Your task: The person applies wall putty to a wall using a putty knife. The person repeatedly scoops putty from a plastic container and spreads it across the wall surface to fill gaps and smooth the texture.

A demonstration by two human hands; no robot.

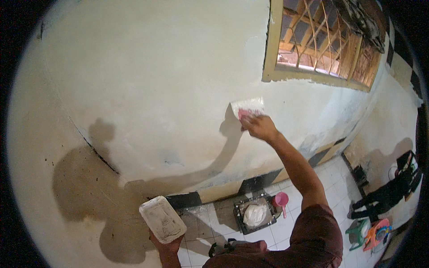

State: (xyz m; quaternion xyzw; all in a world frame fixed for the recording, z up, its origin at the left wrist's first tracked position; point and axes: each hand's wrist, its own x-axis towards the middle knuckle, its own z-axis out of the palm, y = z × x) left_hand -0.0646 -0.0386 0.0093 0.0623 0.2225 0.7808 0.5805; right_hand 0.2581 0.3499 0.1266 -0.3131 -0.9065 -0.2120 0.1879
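Note:
My right hand [258,126] grips a putty scraper with a pink handle, its wide pale blade [248,102] against the cream wall [156,85] below the window. My left hand [165,245], low at the wall's left, is wrapped round a shallow white rectangular container [161,219] with smears of grey and white inside. On the tiled floor beneath, a dark square tray [241,225] holds a white lump [255,214], and a pink dipper [281,200] lies beside it.
A barred window [274,53] with a yellow frame is at upper right, dark cloth [362,24] hanging over it. Another person in dark clothes [380,192] is at the right wall, near green [356,230] and orange [375,232] plastic items. Checkered tiles [261,178] run along the wall's foot.

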